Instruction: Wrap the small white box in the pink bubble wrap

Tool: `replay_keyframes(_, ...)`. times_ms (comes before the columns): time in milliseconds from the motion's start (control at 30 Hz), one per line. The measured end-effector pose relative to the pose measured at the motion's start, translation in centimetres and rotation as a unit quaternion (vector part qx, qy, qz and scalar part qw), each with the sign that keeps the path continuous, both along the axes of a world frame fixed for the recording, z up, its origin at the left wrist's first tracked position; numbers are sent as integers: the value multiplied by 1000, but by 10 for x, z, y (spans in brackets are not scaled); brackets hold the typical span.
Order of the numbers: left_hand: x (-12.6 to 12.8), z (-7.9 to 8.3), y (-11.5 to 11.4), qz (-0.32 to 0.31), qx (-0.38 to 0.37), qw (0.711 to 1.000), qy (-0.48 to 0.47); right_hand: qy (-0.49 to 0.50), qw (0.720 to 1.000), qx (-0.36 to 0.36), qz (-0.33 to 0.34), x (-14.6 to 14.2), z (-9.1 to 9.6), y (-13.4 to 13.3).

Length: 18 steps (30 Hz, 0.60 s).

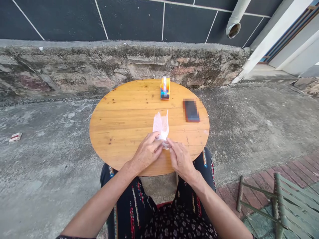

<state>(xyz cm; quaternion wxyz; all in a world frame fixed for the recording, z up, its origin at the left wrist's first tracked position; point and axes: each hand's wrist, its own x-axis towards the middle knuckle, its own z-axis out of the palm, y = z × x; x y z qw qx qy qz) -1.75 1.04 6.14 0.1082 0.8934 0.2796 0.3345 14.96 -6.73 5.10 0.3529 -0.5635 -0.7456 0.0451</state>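
A thin, crumpled white sheet (160,124), tissue or plastic, I cannot tell which, lies on the round wooden table (124,126) in front of me. Its far end is spread and ragged, while the near end is bunched up between my hands. My left hand (149,148) grips the bunched part from the left, fingers curled and thumb pressed to it. From the other side, my right hand (181,157) pinches the sheet's right edge between thumb and forefinger. Part of the near end is hidden under the fingers.
A yellow and blue tape dispenser (164,89) stands at the table's far edge. A dark, pixelated rectangular object (191,110) lies to the right. Beside me on the right is a slatted chair (286,202); a small box (15,137) lies on the ground left.
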Motion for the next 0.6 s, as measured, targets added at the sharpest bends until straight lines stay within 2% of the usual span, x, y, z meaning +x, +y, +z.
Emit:
replay_keyframes(133,0,-3,-1,-1,4,1000,0,57,998,15,-33,5,-4,-1)
replay_keyframes(367,0,-6,0,5,-17,999,-42,59,998,23,-22,0,-10,16)
replay_keyframes(600,-1,1,-3,-14,-70,996,-51,27,999,-17,-17,-3,1,23)
